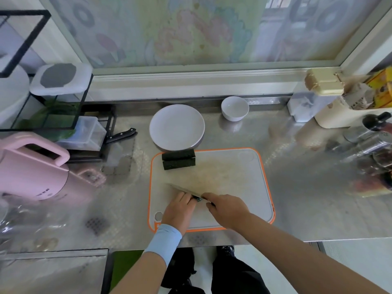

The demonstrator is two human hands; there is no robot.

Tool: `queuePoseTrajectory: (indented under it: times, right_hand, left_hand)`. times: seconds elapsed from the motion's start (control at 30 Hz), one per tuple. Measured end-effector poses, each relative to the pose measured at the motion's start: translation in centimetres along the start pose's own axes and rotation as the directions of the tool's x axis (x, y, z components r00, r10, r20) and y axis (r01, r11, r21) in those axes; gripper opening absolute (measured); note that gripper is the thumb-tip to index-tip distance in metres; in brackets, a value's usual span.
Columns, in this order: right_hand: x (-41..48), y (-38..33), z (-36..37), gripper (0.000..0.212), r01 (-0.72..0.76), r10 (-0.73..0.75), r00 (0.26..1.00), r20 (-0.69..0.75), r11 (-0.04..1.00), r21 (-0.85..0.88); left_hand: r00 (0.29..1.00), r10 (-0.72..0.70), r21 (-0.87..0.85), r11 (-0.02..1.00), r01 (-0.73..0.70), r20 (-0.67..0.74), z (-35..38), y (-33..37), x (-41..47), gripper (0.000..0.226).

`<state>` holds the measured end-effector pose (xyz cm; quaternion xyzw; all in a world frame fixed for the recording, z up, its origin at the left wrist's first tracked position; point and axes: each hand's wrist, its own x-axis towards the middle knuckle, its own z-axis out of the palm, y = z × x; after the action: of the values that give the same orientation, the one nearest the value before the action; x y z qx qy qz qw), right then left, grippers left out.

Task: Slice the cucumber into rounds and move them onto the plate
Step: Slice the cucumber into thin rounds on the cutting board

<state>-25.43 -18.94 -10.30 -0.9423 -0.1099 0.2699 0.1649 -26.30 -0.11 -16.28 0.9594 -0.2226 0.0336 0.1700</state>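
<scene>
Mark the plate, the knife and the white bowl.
plate (177,127): head view, bare centre of the dish.
knife (181,189): head view, middle of the visible blade.
white bowl (235,107): head view, inside of the bowl.

One plate (156,129), one bowl (235,108), two knives (184,190) (121,135)
</scene>
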Motion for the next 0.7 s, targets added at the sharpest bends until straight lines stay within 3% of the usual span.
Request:
queuePoseTrajectory:
  times: [0.33,0.47,0.6,0.7]
  right_hand:
    - [-1.7,0.3,-0.3,0.037,0.009,-0.017,0.997,-0.078,0.994,-0.108]
    - [-2.3,0.7,-0.4,0.036,-0.008,-0.004,0.995,-0.097,0.993,-0.119]
    - [-2.5,0.6,-0.4,0.037,-0.014,0.003,0.996,-0.088,0.992,-0.123]
    - [-2.6,0.5,-0.6,0.037,-0.02,0.012,0.997,-0.074,0.993,-0.114]
  left_hand:
    - [0.999,-0.006,-0.148,0.989,0.001,-0.033,0.1,-0.9,0.1,0.045]
    - [1.0,-0.018,-0.147,0.989,0.017,-0.01,0.2,-1.2,0.0,0.047]
    - [0.999,0.006,-0.14,0.99,-0.014,-0.053,0.5,-1.4,0.0,0.033]
    - [0.999,0.01,-0.137,0.99,-0.017,-0.052,0.3,-1.4,0.0,0.038]
